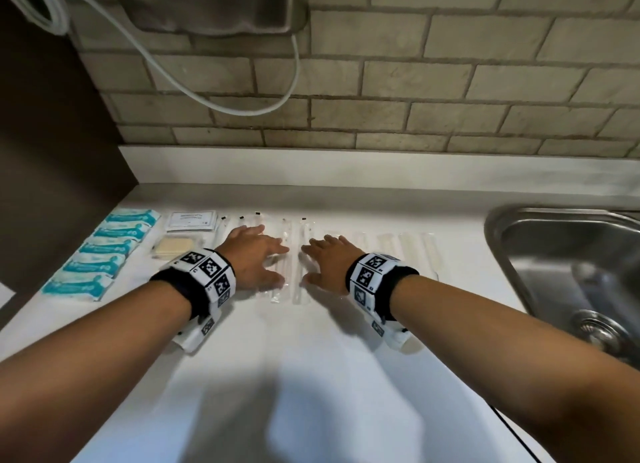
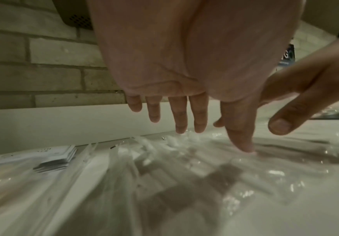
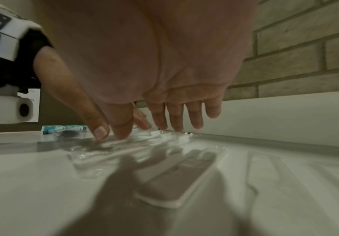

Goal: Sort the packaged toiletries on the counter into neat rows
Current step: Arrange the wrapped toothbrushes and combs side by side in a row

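Observation:
Long clear-wrapped items (image 1: 298, 255) lie side by side along the white counter (image 1: 311, 376). My left hand (image 1: 258, 258) lies palm down on the left ones, fingers straight, thumb tip (image 2: 245, 146) pressing the plastic (image 2: 164, 167). My right hand (image 1: 325, 260) lies flat just right of it on further wrapped items (image 3: 176, 180), fingertips (image 3: 122, 134) touching the wrap. More clear packs (image 1: 412, 248) extend right. A column of teal sachets (image 1: 104, 251) sits at far left, then a stack of white packets (image 1: 192, 219) and a wrapped beige soap (image 1: 173, 248).
A steel sink (image 1: 571, 265) is sunk into the counter at right. A brick wall (image 1: 381, 82) with a white upstand runs behind. A dark cabinet side (image 1: 52, 151) bounds the left. A hose (image 1: 242, 106) hangs from a wall unit above.

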Demonstrator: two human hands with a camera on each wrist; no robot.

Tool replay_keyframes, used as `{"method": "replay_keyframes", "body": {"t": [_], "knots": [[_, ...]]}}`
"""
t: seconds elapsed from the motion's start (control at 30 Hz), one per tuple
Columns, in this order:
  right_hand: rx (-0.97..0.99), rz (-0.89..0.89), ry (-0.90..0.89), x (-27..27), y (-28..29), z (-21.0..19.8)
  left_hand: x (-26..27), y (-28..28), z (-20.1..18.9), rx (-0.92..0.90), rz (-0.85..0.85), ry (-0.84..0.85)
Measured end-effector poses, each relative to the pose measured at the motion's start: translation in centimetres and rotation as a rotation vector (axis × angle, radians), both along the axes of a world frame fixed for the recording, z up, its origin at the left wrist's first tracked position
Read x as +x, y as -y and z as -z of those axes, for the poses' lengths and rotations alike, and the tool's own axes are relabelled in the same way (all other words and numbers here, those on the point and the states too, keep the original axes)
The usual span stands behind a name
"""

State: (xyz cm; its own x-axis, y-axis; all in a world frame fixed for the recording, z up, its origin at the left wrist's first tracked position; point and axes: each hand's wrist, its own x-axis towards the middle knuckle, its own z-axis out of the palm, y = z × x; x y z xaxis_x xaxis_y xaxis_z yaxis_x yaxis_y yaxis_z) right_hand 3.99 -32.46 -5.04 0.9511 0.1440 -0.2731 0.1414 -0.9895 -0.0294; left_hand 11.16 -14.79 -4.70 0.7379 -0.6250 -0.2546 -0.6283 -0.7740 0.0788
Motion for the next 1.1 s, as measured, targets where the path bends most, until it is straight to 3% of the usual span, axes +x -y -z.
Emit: {"method": "replay_keyframes", "body": {"t": [0.27, 0.67, 1.1], "knots": [[-0.06, 0.035, -0.121, 1.7, -1.2, 0.6, 0.5, -0.4, 1.1, 0.044, 0.052, -0.023], [-0.067, 0.081, -0.129, 1.6, -0.8, 0.5, -0.1, -0.4, 1.4, -0.004, 0.102, -0.008], [-0.057, 0.061, -0.068, 1.7, -3.0, -0.6, 1.2, -2.8, -0.1, -0.108, 0.03, 0.062]]}}
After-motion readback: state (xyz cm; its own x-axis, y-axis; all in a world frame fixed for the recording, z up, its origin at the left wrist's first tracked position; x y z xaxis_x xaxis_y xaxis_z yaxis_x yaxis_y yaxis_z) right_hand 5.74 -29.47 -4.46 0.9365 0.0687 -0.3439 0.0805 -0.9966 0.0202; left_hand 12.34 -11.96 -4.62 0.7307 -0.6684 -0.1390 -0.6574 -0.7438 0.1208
